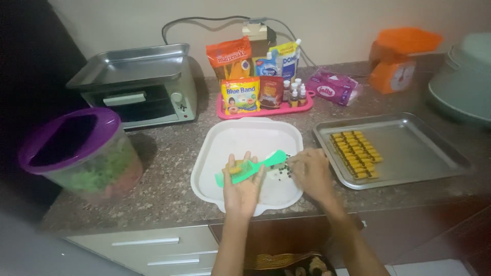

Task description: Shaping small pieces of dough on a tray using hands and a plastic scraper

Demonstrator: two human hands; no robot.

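My left hand (pixel 243 186) is held palm up over the white tray (pixel 215 153), with a green comb (pixel 250 167) lying across its fingers and a small yellow lump of dough (pixel 235 166) pressed under the comb's teeth. My right hand (pixel 311 173) rests at the tray's right side, fingertips among a small pile of dark bits (pixel 282 169); whether it pinches any of them I cannot tell. A metal baking tray (pixel 409 153) to the right holds rows of small yellow-brown dough pieces (pixel 355 153).
A small toaster oven (pixel 138 89) with a metal pan on top stands at the back left. A purple-rimmed clear container (pixel 82 153) sits at the left. A pink tray (pixel 225 113) of packets and bottles stands behind. An orange kitchen scale (pixel 396 61) is at the back right.
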